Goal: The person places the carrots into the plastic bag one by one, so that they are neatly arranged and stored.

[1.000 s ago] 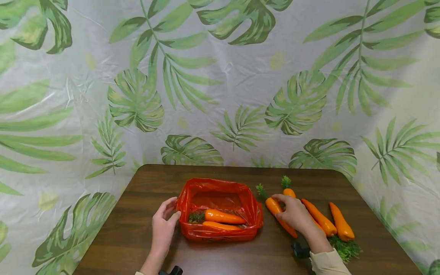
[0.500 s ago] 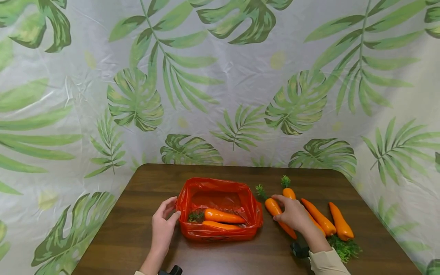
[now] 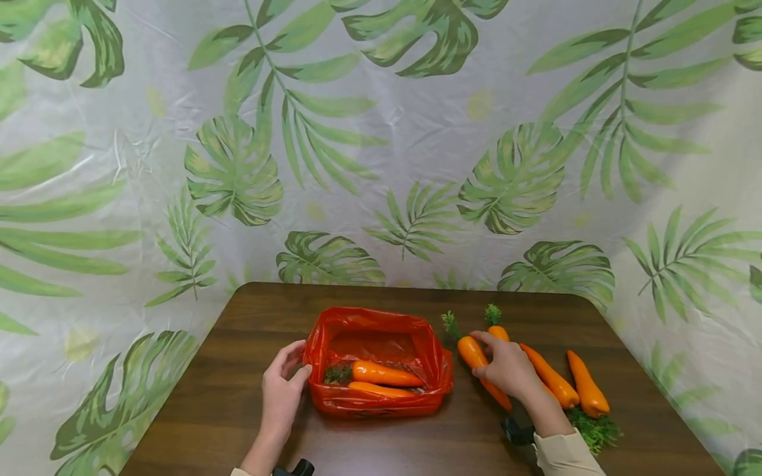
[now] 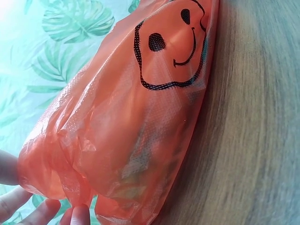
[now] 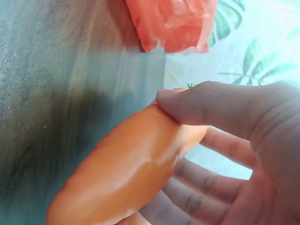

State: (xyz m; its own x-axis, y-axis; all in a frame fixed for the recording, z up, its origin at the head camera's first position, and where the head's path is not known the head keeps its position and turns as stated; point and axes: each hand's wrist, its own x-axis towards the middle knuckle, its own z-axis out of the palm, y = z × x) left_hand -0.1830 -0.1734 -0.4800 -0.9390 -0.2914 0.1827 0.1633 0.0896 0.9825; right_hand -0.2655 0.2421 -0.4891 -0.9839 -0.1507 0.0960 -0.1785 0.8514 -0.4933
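A red plastic bag stands open-topped on the table, with two orange carrots lying in it. My left hand holds the bag's left edge; in the left wrist view its fingers meet the gathered plastic. Right of the bag, my right hand grips another carrot between thumb and fingers. That carrot fills much of the right wrist view, the thumb lying across it. Its green top points away from me.
Several more carrots lie right of the bag: one partly behind my right hand, one beside it and one farther right. The brown wooden table ends at a leaf-patterned curtain.
My right thumb has moved left over the carrot, and the hand now grips it. The left hand and the bag stay in place.
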